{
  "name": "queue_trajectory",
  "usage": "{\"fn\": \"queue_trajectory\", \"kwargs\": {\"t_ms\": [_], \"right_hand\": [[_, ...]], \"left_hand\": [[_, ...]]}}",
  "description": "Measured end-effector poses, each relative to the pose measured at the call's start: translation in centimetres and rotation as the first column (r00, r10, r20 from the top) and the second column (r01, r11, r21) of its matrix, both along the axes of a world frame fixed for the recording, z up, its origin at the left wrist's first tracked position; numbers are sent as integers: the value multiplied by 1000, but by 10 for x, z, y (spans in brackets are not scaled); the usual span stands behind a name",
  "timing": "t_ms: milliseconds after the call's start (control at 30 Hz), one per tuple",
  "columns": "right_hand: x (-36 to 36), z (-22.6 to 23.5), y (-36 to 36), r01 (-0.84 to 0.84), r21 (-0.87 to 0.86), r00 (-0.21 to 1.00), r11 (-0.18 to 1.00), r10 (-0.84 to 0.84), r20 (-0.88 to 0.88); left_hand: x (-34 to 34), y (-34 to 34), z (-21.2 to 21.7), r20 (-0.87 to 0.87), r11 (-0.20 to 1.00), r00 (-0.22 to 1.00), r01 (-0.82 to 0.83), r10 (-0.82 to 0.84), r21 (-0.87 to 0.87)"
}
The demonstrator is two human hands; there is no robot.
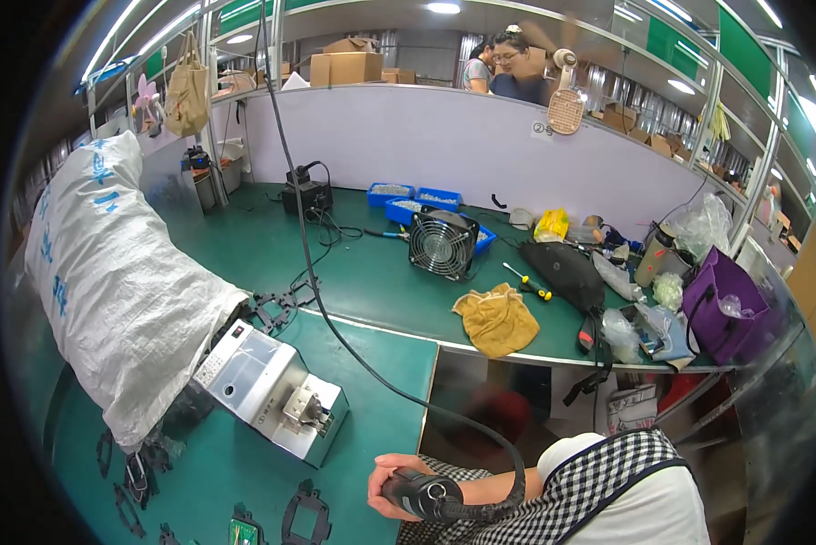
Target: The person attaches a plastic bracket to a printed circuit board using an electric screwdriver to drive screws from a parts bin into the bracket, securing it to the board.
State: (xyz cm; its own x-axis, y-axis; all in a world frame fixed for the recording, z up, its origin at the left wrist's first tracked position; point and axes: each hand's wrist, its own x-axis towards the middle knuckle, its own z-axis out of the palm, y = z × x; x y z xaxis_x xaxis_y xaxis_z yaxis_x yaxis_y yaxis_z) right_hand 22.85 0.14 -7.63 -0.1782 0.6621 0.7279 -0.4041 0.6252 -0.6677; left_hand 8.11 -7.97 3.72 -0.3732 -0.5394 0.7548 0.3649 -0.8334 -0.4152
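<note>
My right hand [383, 484] is over the right edge of the near green table, its forearm reaching in from the right. A black round device [419, 493] with a cable sits on the wrist and hand and covers most of the fingers. Some fingers show, bent around its far side; whether they grip anything is hidden. Closest to the hand is a grey box-shaped machine [272, 392] with a small metal fixture [306, 409] on its end, standing apart from it. Black plastic frames [306, 516] and a green circuit board [243, 530] lie below the machine. My left hand is out of sight.
A large white woven sack [122, 272] fills the left. On the back bench are blue bins [440, 197], a fan [442, 243], a screwdriver [528, 282], a tan cloth [496, 320], and a purple bag [721, 304]. A black cable [313, 272] hangs across. Two people stand behind the partition.
</note>
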Motion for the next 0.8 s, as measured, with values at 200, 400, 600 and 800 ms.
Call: {"fn": "queue_trajectory", "kwargs": {"t_ms": [200, 400, 600, 800], "right_hand": [[-1, 0, -1, 20, 31, 1000, 999, -21, 16], [-1, -3, -4, 35, 3, 999, 999, -35, -1], [0, 1, 0, 32, 61, 999, 998, -33, 2], [-3, 0, -1, 37, 53, 999, 998, -37, -2]], "left_hand": [[-4, -1, 1, -8, 999, 999, -40, 39, -15], [-6, -5, -2, -7, 996, 998, -66, 65, -68], [-5, -13, -9, -11, 982, 998, -67, 66, -174], [-7, -13, -9, -24, 975, 995, -104, 101, -196]]}}
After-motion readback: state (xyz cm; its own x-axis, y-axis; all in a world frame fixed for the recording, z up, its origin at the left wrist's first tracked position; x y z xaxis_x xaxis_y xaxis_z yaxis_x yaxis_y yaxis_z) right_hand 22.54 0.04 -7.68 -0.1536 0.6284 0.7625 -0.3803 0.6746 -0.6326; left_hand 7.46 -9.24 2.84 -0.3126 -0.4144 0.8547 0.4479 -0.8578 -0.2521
